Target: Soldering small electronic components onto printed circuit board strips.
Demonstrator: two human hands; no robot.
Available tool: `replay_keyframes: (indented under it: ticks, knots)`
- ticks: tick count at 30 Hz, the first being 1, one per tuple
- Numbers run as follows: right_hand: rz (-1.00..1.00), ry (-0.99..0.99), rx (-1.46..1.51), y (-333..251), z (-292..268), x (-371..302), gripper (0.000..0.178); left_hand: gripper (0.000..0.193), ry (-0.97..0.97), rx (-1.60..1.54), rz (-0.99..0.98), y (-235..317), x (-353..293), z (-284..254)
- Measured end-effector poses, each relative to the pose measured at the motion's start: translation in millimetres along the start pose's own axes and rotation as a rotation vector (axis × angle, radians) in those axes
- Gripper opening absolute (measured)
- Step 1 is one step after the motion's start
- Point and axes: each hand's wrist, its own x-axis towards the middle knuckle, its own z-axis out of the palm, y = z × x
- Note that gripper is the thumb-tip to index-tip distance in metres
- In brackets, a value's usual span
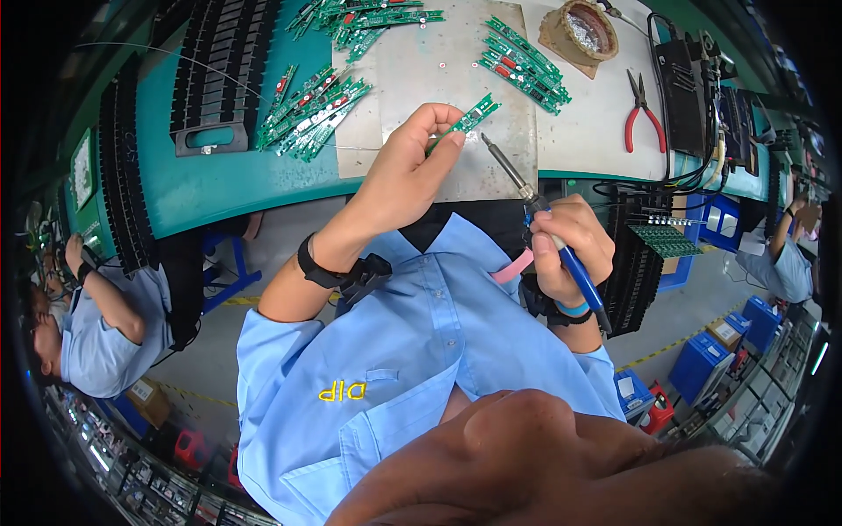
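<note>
My left hand (405, 168) pinches a narrow green circuit board (476, 115) by its near end, tilted up over the grey work plate (412, 88). A thin wire runs past this hand on its left side; whether the fingers touch it is hard to see. In my right hand (574, 244) is a soldering iron (577, 279) with a blue handle, held like a pen. Its metal tip points up and left, close to the board's right side and apparently apart from it. A dark strap circles my left wrist.
Piles of similar boards lie at the back (377, 19), left (316, 114) and right (526, 66). Red-handled pliers (643, 114) and a round brown container (581, 33) are farther right. Black slotted racks (219, 79) stand left. Other people sit at both sides.
</note>
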Motion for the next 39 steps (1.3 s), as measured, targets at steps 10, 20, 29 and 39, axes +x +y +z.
replay_keyframes:
  ticks: [10, 20, 29, 39]
  knots:
    - [-0.030, -0.035, -0.022, 9.2, 5.3, 2.2, 0.018, 0.020, 0.022, 0.018, -0.022, 5.2, -2.4, 2.4]
    - [-0.025, -0.035, -0.017, 10.8, 6.0, 1.9, 0.016, 0.020, 0.021, 0.064, -0.002, 7.0, -2.6, 2.6]
    - [-0.025, -0.027, -0.003, 11.3, 6.3, 1.4, 0.016, 0.019, 0.027, 0.051, -0.020, 7.9, -3.3, 3.1]
    - [-0.013, -0.020, 0.014, 10.1, 4.1, 0.6, 0.022, 0.018, 0.028, -0.004, -0.024, 8.1, -3.0, 4.1]
